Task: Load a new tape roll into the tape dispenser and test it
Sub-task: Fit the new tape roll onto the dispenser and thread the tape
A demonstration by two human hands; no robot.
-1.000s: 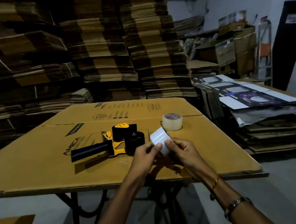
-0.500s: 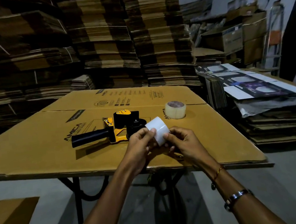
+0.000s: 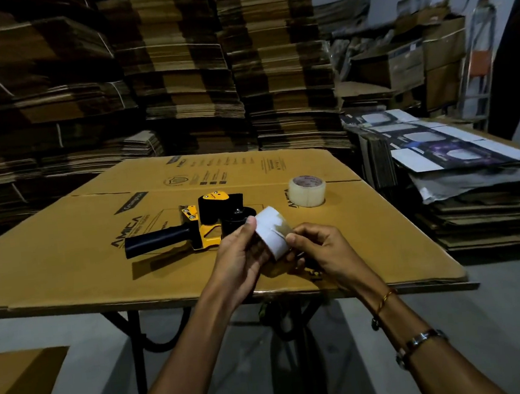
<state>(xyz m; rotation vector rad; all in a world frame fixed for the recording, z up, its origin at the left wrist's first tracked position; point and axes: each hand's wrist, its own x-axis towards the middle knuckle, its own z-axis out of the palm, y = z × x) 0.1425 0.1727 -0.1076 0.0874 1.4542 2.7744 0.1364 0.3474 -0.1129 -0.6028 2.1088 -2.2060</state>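
Observation:
A pale tape roll [image 3: 271, 230] is held above the near part of the cardboard-covered table [image 3: 68, 263]. My left hand [image 3: 239, 256] grips it from the left side. My right hand [image 3: 320, 248] pinches its right edge with thumb and fingertips. Just behind my hands the yellow and black tape dispenser [image 3: 198, 228] lies on its side, its black handle pointing left. A second clear tape roll [image 3: 307, 190] stands flat on the cardboard farther back and to the right.
Tall stacks of flattened cartons [image 3: 177, 77] fill the space behind the table. Printed flat boxes [image 3: 438, 148] lie on a pile at the right. A cardboard sheet [image 3: 13, 389] shows at the lower left, over grey floor.
The view has shifted a little. The tape roll has turned in my hands, and my right fingers have moved along its edge. The dispenser and the second roll have stayed put.

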